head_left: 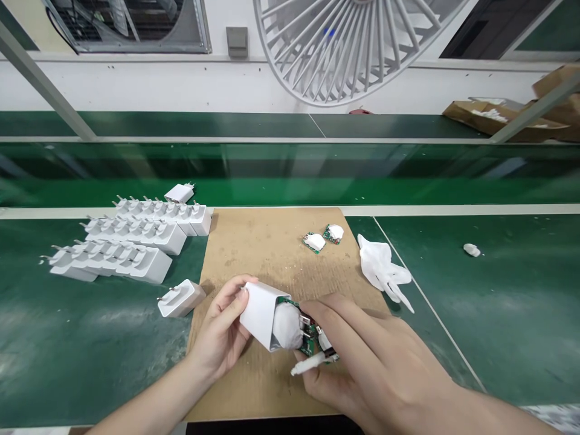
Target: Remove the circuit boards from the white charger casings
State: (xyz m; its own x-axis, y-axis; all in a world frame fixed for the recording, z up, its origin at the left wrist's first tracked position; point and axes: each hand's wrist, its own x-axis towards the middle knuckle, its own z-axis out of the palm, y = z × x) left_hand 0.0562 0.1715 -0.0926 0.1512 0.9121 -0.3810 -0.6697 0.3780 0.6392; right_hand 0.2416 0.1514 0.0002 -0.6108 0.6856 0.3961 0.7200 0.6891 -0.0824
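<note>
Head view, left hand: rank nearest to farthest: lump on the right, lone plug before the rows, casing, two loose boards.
From the left hand:
1. Casing: in its grip.
2. Lone plug: just left, beyond the wrist.
3. Loose boards: ahead and right, on the cardboard.
4. Lump: far right, on the green table.

Casing (260, 313) between left fingers (234, 308) and right fingers (344, 326); circuit board (308, 345) partly in its mouth, at right fingertips. Cardboard (254, 248) beneath both. Just left of left fingers: single plug (181, 299); three rows of plugs (154, 264) farther left and ahead. Ahead of right fingers, on cardboard: two small boards (314, 243). Right of these: soft scrap (380, 264), mostly on tabletop (498, 314); small lump (472, 249) farther right. Fan (348, 54) well beyond fingers.
</note>
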